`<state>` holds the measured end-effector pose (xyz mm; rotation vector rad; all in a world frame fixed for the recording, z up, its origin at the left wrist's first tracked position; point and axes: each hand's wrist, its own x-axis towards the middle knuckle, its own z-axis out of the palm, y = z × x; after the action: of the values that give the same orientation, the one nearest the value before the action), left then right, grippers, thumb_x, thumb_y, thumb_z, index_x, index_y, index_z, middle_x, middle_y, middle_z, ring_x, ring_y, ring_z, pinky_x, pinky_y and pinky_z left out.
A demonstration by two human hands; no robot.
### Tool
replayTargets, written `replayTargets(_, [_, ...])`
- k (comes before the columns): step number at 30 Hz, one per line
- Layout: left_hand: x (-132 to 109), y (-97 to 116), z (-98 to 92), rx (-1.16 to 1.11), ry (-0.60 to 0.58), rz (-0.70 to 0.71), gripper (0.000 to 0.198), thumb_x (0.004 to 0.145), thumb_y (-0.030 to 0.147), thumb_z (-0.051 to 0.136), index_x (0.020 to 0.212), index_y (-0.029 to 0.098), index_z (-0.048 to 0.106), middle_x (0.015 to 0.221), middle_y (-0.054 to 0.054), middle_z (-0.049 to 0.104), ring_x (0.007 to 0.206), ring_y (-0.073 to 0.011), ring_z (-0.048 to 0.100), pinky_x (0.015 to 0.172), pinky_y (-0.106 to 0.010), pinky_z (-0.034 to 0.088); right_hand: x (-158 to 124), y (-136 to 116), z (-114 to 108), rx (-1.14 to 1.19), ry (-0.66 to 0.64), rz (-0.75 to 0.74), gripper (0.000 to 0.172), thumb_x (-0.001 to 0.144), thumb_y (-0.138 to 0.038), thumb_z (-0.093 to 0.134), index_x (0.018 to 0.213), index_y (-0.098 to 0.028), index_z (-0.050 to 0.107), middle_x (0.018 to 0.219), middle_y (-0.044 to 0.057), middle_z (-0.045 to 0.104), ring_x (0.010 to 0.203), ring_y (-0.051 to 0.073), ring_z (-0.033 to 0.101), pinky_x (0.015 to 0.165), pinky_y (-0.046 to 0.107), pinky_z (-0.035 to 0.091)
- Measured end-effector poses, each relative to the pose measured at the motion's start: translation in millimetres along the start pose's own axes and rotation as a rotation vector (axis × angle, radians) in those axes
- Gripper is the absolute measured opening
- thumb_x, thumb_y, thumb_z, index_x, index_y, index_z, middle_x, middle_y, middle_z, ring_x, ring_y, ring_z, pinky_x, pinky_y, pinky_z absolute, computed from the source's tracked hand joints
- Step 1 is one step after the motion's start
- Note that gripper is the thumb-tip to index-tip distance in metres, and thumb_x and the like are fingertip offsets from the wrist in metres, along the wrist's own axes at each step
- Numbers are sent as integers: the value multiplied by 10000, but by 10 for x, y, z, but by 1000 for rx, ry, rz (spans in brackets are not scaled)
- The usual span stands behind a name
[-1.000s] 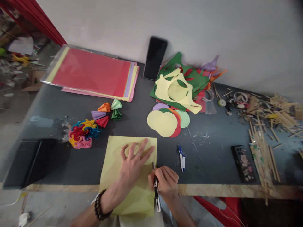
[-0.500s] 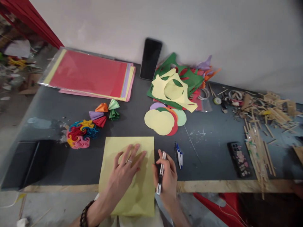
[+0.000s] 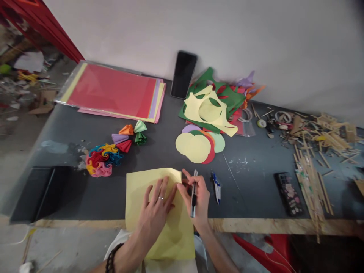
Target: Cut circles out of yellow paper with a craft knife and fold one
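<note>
A sheet of yellow paper (image 3: 170, 242) lies over the table's front edge and reaches toward my body. My left hand (image 3: 156, 204) rests flat on it, fingers spread, a ring on one finger. A slim pen (image 3: 193, 197), pale with a dark middle, is held upright in my right hand (image 3: 200, 197). The thumb and fingertips of that hand are at the sheet's right edge, where the far right corner curls up. Beyond the sheet is a stack of paper circles (image 3: 199, 148), yellow on top.
Blue-and-white pens (image 3: 216, 188) lie to the right, with a patterned phone (image 3: 288, 194) and wooden sticks (image 3: 308, 178) farther over. Paper offcuts (image 3: 227, 100) and a dark phone (image 3: 184, 74) are at the wall. Coloured sheets (image 3: 110, 91), folded paper pieces (image 3: 125, 146) and a black object (image 3: 35, 193) sit left.
My right hand has moved slightly left and up to the sheet's edge, keeping the pen. The far right corner now bends up. The view has shifted a little.
</note>
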<state>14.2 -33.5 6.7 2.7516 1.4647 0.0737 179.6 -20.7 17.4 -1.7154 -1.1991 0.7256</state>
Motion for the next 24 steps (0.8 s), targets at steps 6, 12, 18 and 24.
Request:
replayTargets(6, [61,-79,59,-38,46,65,528,1016,329,530,1542,279,543,1660,4,513,1536,-283,475,1213,-514,483,186,-2,-31,-1,-64,134,270,885,-439,738,847,-274,528,935,22,832,786,203,791,759,326,636])
replayTargets(12, [104,-51,23,-35,47,51,573,1025,275,481,1594,220,466,1668,-46,503,1534,-263,477,1218,-467,464,358,-127,-69,-28,-146,89,212,876,-377,734,865,-266,554,951,16,823,785,181,757,763,294,581])
replayTargets(18, [188,-95,-2,-58,26,-54,584,1039,320,472,1619,289,414,1691,-70,458,1566,-368,412,1241,-720,319,759,-246,-57,28,-302,60,246,875,-390,741,924,-247,547,960,12,801,733,133,702,753,255,535])
replayTargets(24, [351,-196,-71,-94,-20,-168,615,1022,274,538,1612,381,405,1692,-53,464,1516,-330,488,1170,-611,438,846,-226,-121,143,-485,128,286,927,-473,688,1001,-262,511,1092,46,798,846,163,752,841,309,568])
